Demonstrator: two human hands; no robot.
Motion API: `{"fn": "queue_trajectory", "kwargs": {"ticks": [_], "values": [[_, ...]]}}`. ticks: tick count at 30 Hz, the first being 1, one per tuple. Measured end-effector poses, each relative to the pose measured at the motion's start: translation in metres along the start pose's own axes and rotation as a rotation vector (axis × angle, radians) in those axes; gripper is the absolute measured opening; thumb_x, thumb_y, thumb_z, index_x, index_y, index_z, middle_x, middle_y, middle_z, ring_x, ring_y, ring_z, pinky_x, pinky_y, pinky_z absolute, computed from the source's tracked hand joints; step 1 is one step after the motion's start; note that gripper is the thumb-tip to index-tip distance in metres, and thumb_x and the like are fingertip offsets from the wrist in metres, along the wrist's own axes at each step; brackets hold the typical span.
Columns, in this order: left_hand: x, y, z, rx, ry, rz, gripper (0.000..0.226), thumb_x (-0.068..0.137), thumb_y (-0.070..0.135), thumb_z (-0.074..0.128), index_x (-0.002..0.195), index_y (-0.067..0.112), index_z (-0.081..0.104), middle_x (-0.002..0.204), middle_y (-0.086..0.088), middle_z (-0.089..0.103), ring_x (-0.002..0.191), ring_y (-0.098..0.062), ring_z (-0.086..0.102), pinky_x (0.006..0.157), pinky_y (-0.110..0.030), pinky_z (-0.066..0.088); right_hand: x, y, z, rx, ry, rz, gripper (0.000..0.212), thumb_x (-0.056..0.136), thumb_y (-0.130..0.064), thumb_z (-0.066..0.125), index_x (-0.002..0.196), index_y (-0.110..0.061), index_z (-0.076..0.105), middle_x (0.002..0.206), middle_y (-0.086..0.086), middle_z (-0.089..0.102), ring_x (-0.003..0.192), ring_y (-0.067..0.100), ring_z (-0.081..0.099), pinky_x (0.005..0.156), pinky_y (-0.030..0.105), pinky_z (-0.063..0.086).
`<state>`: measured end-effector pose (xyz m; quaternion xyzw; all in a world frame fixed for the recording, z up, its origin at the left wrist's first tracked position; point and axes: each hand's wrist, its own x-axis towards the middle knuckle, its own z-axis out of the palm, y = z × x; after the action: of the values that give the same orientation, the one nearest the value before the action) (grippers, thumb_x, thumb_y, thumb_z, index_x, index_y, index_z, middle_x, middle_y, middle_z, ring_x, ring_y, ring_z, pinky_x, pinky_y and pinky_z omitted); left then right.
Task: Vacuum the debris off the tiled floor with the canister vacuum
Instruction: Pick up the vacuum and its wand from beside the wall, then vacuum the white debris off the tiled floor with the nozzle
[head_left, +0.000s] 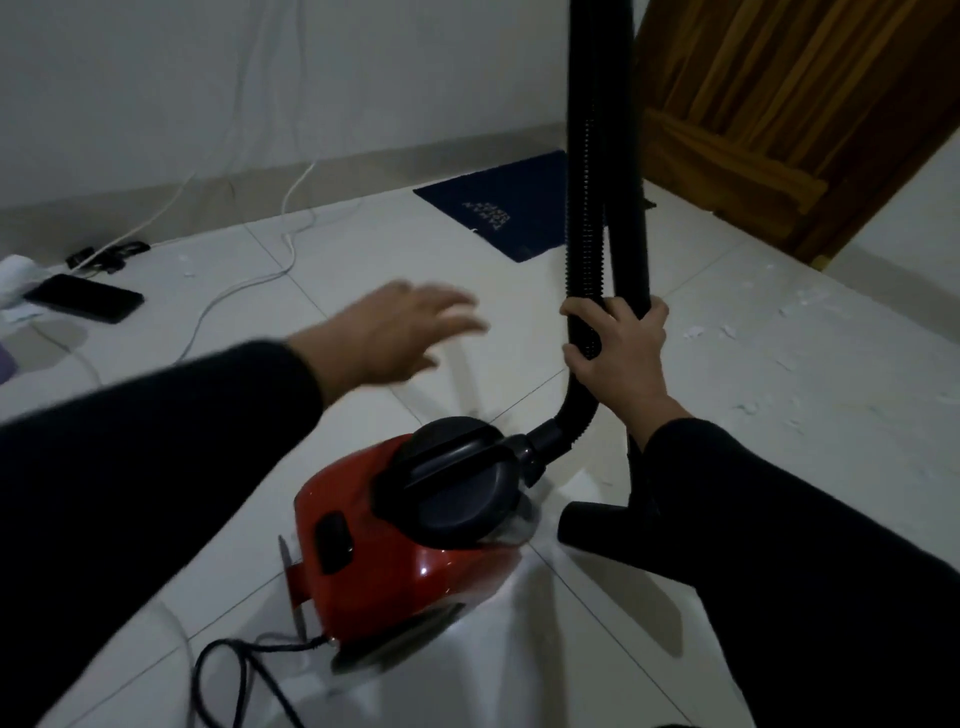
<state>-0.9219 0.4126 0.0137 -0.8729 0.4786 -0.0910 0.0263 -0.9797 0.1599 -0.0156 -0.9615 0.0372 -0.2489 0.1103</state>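
The left hand (400, 332) is stretched forward above the floor (363, 249), blurred, palm down, with the fingers (457, 312) straight and spread wide, holding nothing. The right hand (618, 353) is raised at the right, and its fingers are curled tight around two black parts together: the ribbed hose (584, 223) and the smooth tube (628, 208) just beside it. Both arms wear dark sleeves.

There is one red vacuum (384, 551) on the floor, near, between the two arms; the hose joins its black top. One nozzle (592, 525) lies on the floor just right of it. White debris (800, 306) is scattered on the tiles at the far right. On the far left lie one phone (83, 298) and several white cables (291, 228). One blue mat (498, 208) lies far, near one wooden door (795, 114).
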Motion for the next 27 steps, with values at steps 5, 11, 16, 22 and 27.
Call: {"fn": "queue_trajectory", "kwargs": {"ticks": [5, 11, 16, 22, 27], "values": [[0.137, 0.003, -0.092, 0.436, 0.282, 0.054, 0.09, 0.073, 0.014, 0.071, 0.146, 0.03, 0.021, 0.155, -0.015, 0.018, 0.143, -0.035, 0.015, 0.11, -0.06, 0.016, 0.006, 0.02, 0.006, -0.017, 0.01, -0.135, 0.035, 0.068, -0.029, 0.068, 0.102, -0.031, 0.067, 0.093, 0.001, 0.063, 0.097, 0.048, 0.052, 0.085, 0.053, 0.043], [0.182, -0.01, -0.142, 0.806, -0.139, -0.03, 0.044, 0.087, 0.038, 0.054, 0.128, 0.026, 0.042, 0.114, -0.004, 0.062, 0.111, -0.026, 0.055, 0.101, -0.052, 0.034, 0.009, 0.04, -0.025, -0.018, -0.247, -0.07, 0.043, 0.072, -0.037, 0.068, 0.115, -0.037, 0.064, 0.101, 0.002, 0.066, 0.118, 0.054, 0.042, 0.102, 0.067, 0.026], [0.175, 0.003, -0.18, 0.577, -0.488, 0.096, 0.041, 0.092, 0.047, 0.042, 0.125, 0.024, 0.036, 0.102, -0.001, 0.065, 0.089, -0.024, 0.065, 0.068, -0.031, 0.046, 0.017, 0.015, -0.085, 0.194, -0.424, 0.324, 0.043, 0.091, -0.032, 0.05, 0.133, -0.035, 0.051, 0.125, -0.003, 0.064, 0.144, 0.039, 0.009, 0.112, 0.061, -0.005], [0.166, 0.051, -0.242, 0.247, -0.708, -0.06, 0.043, 0.09, 0.042, 0.048, 0.124, 0.016, 0.045, 0.104, -0.008, 0.062, 0.088, -0.025, 0.057, 0.068, -0.031, 0.039, 0.054, -0.056, -0.166, 1.038, -0.19, 1.345, 0.058, 0.098, -0.051, 0.033, 0.123, -0.003, 0.055, 0.113, 0.009, 0.061, 0.121, 0.029, 0.051, 0.097, 0.035, 0.039], [0.143, 0.082, -0.299, -0.184, -0.924, -0.236, 0.026, 0.087, 0.03, 0.055, 0.108, 0.015, 0.054, 0.082, -0.005, 0.067, 0.069, -0.018, 0.065, 0.06, -0.027, 0.048, 0.087, -0.095, -0.226, 1.572, 0.111, 1.836, 0.054, 0.095, -0.033, 0.054, 0.142, -0.017, 0.031, 0.12, 0.009, 0.059, 0.088, 0.025, 0.068, 0.078, 0.038, 0.058]]}}
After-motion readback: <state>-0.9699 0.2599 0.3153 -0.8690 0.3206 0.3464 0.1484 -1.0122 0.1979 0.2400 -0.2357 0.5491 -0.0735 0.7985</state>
